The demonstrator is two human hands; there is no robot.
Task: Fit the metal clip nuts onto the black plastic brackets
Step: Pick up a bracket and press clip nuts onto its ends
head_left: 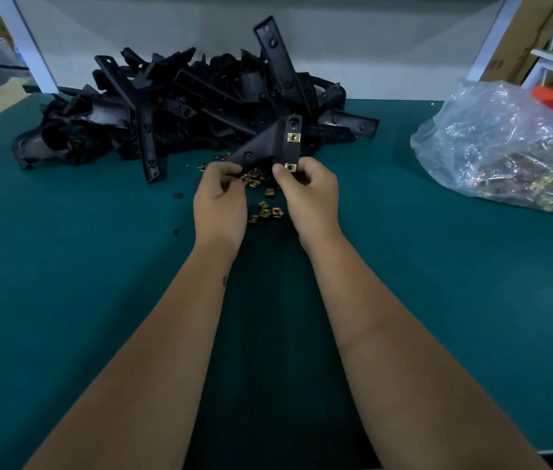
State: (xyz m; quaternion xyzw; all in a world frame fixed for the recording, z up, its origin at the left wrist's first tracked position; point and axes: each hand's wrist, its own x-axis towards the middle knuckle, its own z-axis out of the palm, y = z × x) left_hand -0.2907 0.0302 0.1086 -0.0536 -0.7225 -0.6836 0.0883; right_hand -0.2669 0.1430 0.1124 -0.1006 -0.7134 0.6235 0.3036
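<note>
Left hand (220, 195) grips the bracket (270, 145) mid-table, right hand (305, 186) pinches a second clip nut (290, 167) onto its edge, probably needs a firm push next.

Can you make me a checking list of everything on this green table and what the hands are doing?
Surface: green table mat, a few dark crumbs on it.
Job's things: held black bracket with two clip nuts, upper one; bracket pile behind; loose clip nuts between the wrists.
Clutter: clear plastic bag of clip nuts, right.
Hands: left hand grips the bracket; right hand pinches the lower clip nut at the bracket's edge.
Cables: nothing seen.
Surroundings: white frame post, cardboard boxes.
</note>
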